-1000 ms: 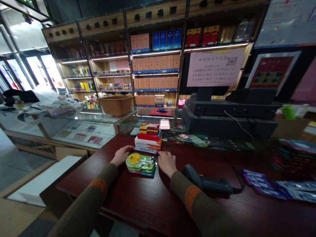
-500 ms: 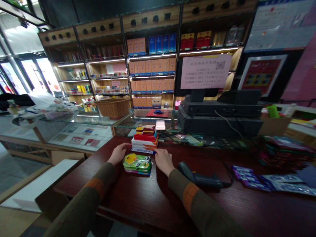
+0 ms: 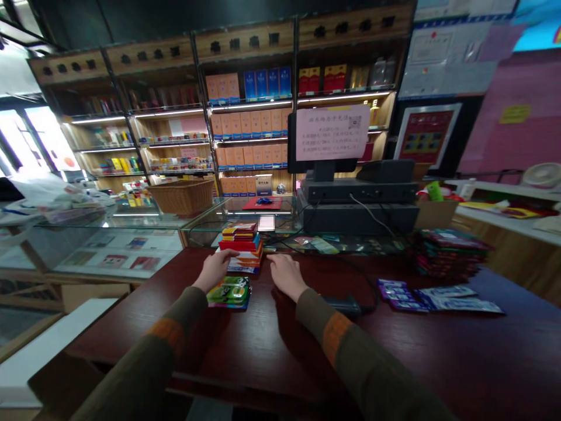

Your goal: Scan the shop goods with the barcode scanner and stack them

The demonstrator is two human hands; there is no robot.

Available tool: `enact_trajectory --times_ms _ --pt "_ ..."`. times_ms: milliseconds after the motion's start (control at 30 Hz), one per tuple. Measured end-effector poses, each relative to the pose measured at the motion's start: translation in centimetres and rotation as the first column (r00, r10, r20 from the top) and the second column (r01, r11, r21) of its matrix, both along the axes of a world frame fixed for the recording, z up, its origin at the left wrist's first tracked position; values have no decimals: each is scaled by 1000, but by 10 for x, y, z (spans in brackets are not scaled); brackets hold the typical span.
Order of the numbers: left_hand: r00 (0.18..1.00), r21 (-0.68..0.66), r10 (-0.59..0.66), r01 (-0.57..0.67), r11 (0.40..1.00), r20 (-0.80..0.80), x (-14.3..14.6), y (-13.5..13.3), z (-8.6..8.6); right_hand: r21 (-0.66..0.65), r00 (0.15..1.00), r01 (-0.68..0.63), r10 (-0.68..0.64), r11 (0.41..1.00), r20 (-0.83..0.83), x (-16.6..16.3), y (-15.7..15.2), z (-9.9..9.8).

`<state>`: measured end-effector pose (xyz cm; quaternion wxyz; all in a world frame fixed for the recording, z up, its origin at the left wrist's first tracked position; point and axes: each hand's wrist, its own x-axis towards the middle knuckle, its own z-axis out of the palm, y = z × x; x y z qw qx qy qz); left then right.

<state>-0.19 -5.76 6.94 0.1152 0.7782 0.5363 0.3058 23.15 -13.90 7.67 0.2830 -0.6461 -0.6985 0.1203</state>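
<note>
My left hand (image 3: 215,270) rests against the lower left side of a stack of red, orange and white packets (image 3: 241,245) on the dark wooden counter (image 3: 280,345), fingers curled toward it. My right hand (image 3: 283,273) lies palm down on the counter just right of the stack, fingers together and stretched forward, holding nothing I can see. A small pile of green and yellow cartoon packets (image 3: 230,292) lies between my wrists, nearer the left one.
A black barcode scanner (image 3: 346,304) lies right of my right arm, with its cable. Purple and pale packets (image 3: 421,295) and a dark stack (image 3: 445,251) are at right. The register and screen (image 3: 350,199) stand behind on glass cases. A wicker basket (image 3: 182,196) sits at left.
My view has swung to the right. Both hands have moved forward from the sides of the cartoon packets to the taller stack behind them.
</note>
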Motion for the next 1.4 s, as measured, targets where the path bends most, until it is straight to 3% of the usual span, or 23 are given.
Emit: enact_trajectory --times_ms 200,700,1200,1400 --pt "992 18 -121 122 992 -16 47 -11 10 31 999 41 -41 999 -9 34 -10 1" --pt "929 -15 -369 369 929 -33 163 -18 1 22 972 233 -233 972 18 148 -45 -16" --pt "875 -67 -474 470 880 -93 276 -37 -4 7 895 445 -444 896 -37 263 -79 -37" --pt "817 -68 -532 532 844 -222 315 -53 -3 0 859 511 -511 859 -28 304 -91 -46"
